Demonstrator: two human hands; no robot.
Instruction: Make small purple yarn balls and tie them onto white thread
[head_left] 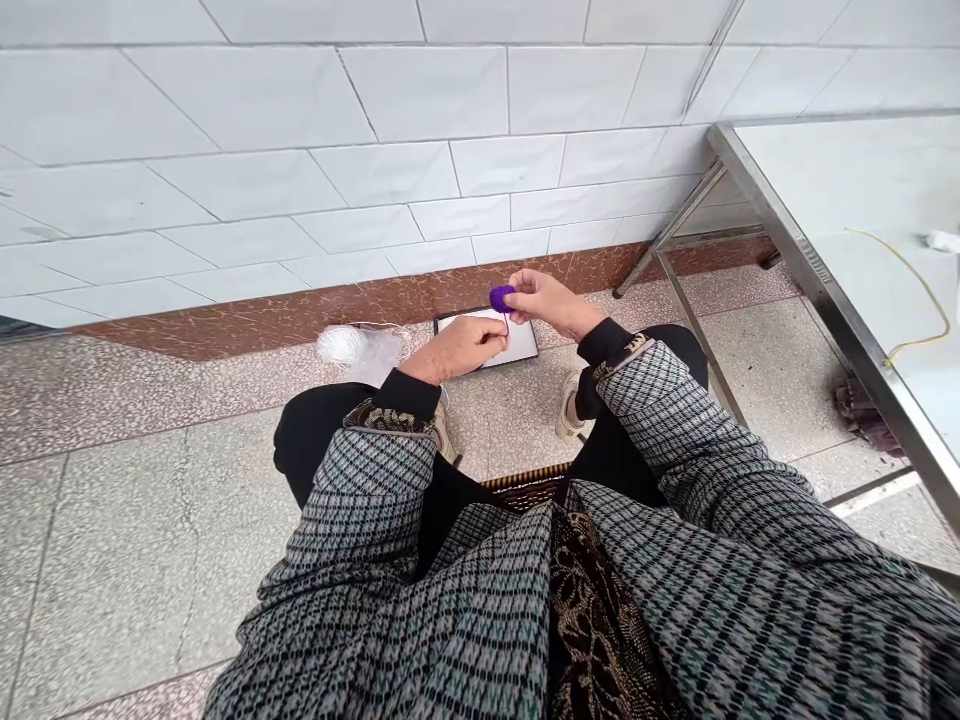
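Observation:
My right hand (541,300) grips a small purple piece of yarn work (501,298) between thumb and fingers; whether it is a wound ball or a crocheted piece I cannot tell. A purple strand runs down from it to my left hand (471,345), whose fingers are pinched closed on the yarn. Both hands are raised in front of my knees, close together but apart. Beneath them on the floor lies a dark-edged white board or shallow box (523,345), partly covered by my hands. Left of it sits a ball of white yarn (341,345) with clear plastic beside it.
A white tiled wall (420,90) with a reddish-brown skirting stands close in front. To the right is a metal-framed table (817,260), with a yellow cord (930,290) on its top. A dark purplish bundle (866,412) lies on the floor beneath it.

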